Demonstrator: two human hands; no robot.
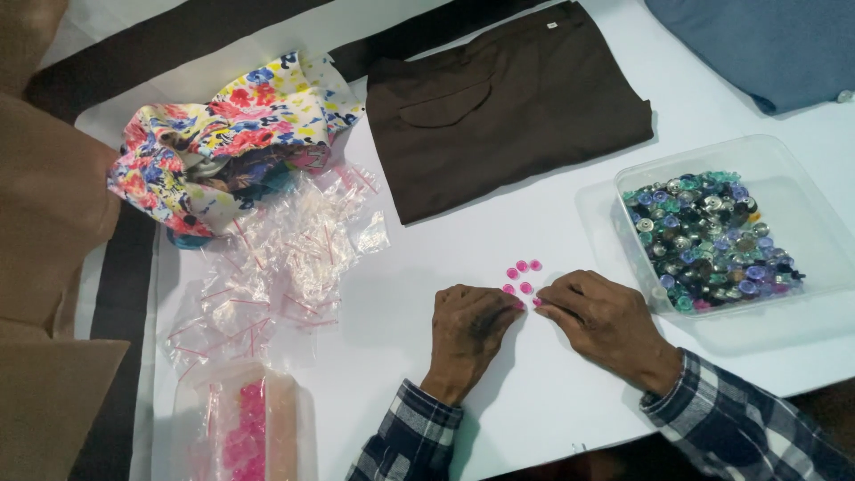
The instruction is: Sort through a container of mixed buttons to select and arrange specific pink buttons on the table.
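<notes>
At table centre: pink buttons (pixel 522 277), small loose cluster.
Left hand (pixel 469 327): at 7 o'clock of cluster, fingers curled narrow, touching a button.
Right hand (pixel 604 318): at 4 o'clock, fingertips pinched beside cluster.
Clear tray (pixel 806 214): at 3 o'clock, mixed buttons.
Small plastic bags (pixel 289 254): at 9 o'clock.

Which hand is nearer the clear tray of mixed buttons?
Right. The right hand rests just left of the clear tray, close to its near-left corner. The left hand lies further left, beyond the pink buttons, with the right hand between it and the tray.
</notes>
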